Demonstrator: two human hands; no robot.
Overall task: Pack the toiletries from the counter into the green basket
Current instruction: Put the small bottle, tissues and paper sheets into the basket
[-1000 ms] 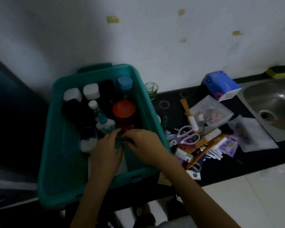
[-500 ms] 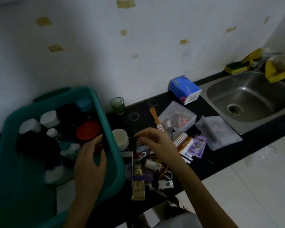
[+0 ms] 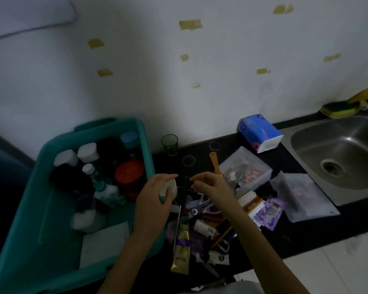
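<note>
The green basket (image 3: 40, 209) stands at the left end of the black counter (image 3: 306, 232). It holds several bottles, a red-lidded jar (image 3: 129, 171) and a white pump bottle (image 3: 107, 194). My left hand (image 3: 155, 200) sits just right of the basket's rim, fingers wrapped on a white cup (image 3: 170, 187). My right hand (image 3: 210, 185) hovers over the pile of small toiletries, fingers curled and apart, holding nothing I can see. The pile has purple scissors (image 3: 202, 203), a gold tube (image 3: 181, 253), a small white bottle (image 3: 204, 227) and combs (image 3: 249, 200).
A green glass (image 3: 169, 144) stands by the wall. A blue tissue pack (image 3: 259, 132), two clear zip pouches (image 3: 246, 170) (image 3: 302, 196) and an orange-handled brush (image 3: 214, 164) lie right of the pile. A steel sink (image 3: 340, 155) and a sponge (image 3: 338, 107) are at far right.
My left hand left the basket, crossed its right rim and closed on the white cup. My right hand stayed over the pile. The view shifted right.
</note>
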